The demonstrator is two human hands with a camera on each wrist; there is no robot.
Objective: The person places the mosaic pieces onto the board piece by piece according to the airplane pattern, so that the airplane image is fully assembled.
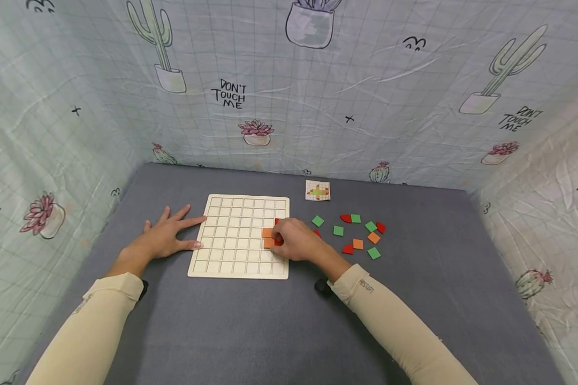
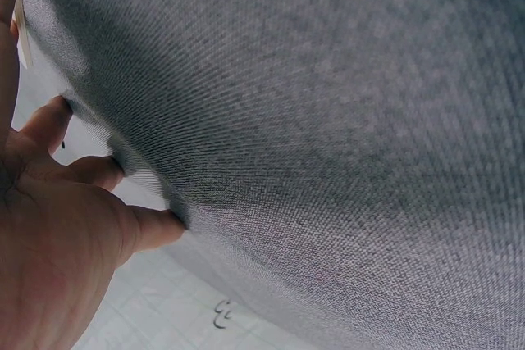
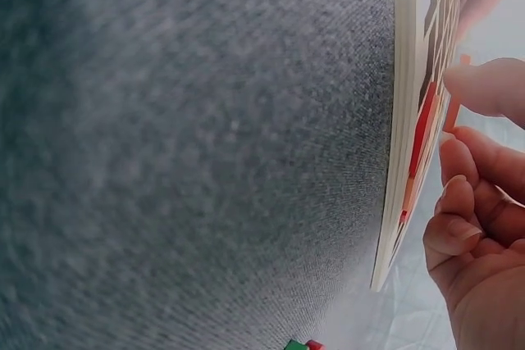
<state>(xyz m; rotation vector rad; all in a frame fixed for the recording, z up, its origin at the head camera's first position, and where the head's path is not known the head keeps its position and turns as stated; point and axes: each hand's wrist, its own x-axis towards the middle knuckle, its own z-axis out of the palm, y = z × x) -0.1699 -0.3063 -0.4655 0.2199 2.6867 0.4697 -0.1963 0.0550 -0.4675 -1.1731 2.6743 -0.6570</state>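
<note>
My right hand (image 1: 296, 240) is over the right side of the pale gridded board (image 1: 236, 263). Between its thumb and a finger it pinches a small orange tile (image 3: 454, 109), held on edge close over the board in the right wrist view. Red pieces (image 3: 423, 130) lie on the grid beside it, partly hidden by the hand in the head view. My left hand (image 1: 161, 239) rests with fingers spread at the board's left edge; its thumb and a fingertip touch the rim, while other fingertips press the grey cloth (image 2: 328, 137).
Right of the board lie several loose tiles: green squares (image 1: 338, 230), orange squares (image 1: 358, 244) and red rounded pieces (image 1: 348, 249). A small card (image 1: 317, 190) with a coloured pattern lies behind them. A printed fabric backdrop (image 1: 289, 107) encloses the table's back and sides.
</note>
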